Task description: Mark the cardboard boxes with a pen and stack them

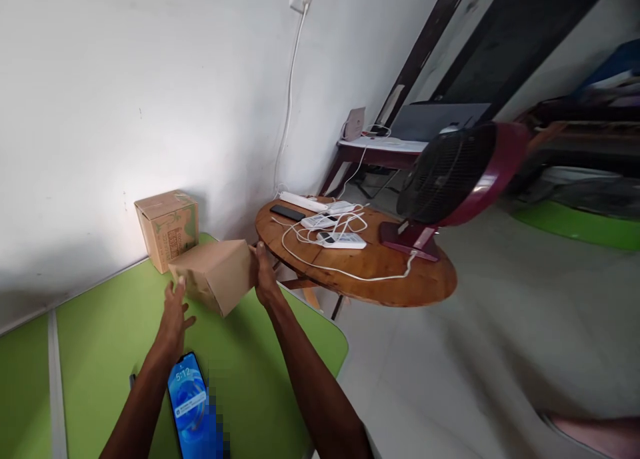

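I have the plain cardboard box (215, 274) pinched between both palms just above the green table (100, 339): my left hand (174, 315) flat against its near end, my right hand (263, 277) pressed on the far side. I judge this the carrying step; next calls for even pressure while placing it. It is sealed, contents hidden. A printed carton (167, 229) stands behind, also closed. A phone (190, 405) lies by my left forearm.

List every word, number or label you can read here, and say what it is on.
"5:12": on the lit blue phone screen on the green table.
Green and brown print on the printed cardboard box by the wall: too blurred to read.
Plain brown box between both hands: no text visible.
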A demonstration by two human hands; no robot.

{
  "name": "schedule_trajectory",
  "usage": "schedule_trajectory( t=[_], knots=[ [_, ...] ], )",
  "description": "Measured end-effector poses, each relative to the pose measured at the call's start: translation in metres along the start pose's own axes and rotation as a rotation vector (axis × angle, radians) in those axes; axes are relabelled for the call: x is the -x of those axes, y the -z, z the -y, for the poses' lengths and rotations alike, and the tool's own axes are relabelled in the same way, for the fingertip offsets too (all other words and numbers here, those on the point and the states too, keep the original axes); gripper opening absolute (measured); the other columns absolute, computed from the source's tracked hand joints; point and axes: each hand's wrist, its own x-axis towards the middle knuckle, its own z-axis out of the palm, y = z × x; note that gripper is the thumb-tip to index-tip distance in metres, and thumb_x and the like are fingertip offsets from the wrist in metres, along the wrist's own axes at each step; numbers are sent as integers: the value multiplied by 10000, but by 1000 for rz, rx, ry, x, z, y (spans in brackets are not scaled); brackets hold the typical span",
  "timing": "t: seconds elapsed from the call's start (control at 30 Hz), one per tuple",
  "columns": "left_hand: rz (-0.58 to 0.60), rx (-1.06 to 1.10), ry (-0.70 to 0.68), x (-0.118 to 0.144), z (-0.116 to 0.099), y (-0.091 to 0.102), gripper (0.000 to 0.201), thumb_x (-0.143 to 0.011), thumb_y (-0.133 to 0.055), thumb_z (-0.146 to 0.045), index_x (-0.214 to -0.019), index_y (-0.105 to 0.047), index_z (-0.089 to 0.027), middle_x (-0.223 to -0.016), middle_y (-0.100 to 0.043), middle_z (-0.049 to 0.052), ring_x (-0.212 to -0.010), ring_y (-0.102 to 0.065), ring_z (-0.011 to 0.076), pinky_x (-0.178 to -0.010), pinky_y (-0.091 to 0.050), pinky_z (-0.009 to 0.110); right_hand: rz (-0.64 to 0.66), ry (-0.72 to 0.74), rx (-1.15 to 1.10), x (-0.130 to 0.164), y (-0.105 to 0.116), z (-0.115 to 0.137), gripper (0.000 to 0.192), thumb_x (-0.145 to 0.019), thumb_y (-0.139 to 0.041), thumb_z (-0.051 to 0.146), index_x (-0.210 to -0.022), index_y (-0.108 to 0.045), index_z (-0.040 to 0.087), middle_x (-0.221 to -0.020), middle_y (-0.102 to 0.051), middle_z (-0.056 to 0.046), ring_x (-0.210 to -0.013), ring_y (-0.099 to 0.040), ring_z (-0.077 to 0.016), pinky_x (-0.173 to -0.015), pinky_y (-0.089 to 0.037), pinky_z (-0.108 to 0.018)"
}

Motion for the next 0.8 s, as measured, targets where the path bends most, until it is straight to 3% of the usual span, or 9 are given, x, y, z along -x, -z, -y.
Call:
schedule_trajectory(
  t=[0.1,0.23,0.37,0.5,0.57,0.67,0.73,0.8],
  knots=[
    [45,29,83,-23,-1,-20,1086,-760,-786,-974,-1525,-548,-242,-1573,-629,271,-1320,-729,458,-934,-624,533,77,-126,-5,7,-7,-6,814,-831,-741,961,-1126,-872,214,-1129,-878,-120,-1298,-737,-391,-1148,-577,-541],
    [40,82,99,-20,0,-14,1047,-728,-848,-881,-1508,-558,-246,-1471,-699,202,-1191,-761,376,-826,-625,429,131,-198,-44,28,-10,-4,766,-866,-742,946,-1108,-855,229,-1186,-869,-103,-1273,-742,-370,-1148,-570,-510],
    [30,149,36,20,-3,19,1035,-749,-876,-806,-1592,-557,-297,-1583,-692,135,-1340,-709,372,-936,-633,419,208,-282,-107,55,-14,12,776,-931,-652,965,-1128,-836,237,-1281,-840,-135,-1363,-702,-393,-1074,-605,-503],
    [-29,186,-79,74,3,61,997,-803,-903,-722,-1652,-604,-292,-1606,-708,127,-1498,-632,436,-1138,-597,499,351,-360,-163,94,-31,29,744,-901,-781,902,-1326,-795,292,-1551,-751,-121,-1428,-686,-384,-1095,-613,-503],
    [-76,197,-101,98,8,83,851,-817,-881,-722,-1528,-733,-279,-1526,-761,123,-1527,-611,464,-1186,-578,541,467,-423,-195,118,-44,37,825,-887,-818,885,-1477,-734,315,-1635,-707,-110,-1439,-694,-377,-1142,-602,-513],
    [-201,283,-98,127,14,116,594,-735,-906,-724,-1100,-876,-256,-1279,-849,118,-1458,-652,489,-1159,-603,563,585,-483,-234,155,-64,52,951,-883,-847,860,-1643,-617,335,-1651,-698,-108,-1443,-707,-366,-1197,-586,-525],
    [-304,374,-63,143,16,137,502,-651,-950,-677,-915,-850,-262,-1124,-860,94,-1307,-727,453,-1043,-660,521,628,-441,-227,178,-74,66,973,-873,-897,808,-1676,-592,351,-1654,-694,-101,-1459,-700,-359,-1231,-572,-529],
    [-377,470,-26,159,18,154,460,-614,-973,-609,-910,-839,-282,-1060,-853,58,-1109,-774,366,-867,-689,439,678,-359,-212,199,-83,82,915,-885,-923,746,-1658,-627,355,-1647,-694,-97,-1478,-688,-358,-1251,-563,-527]
  ],
)
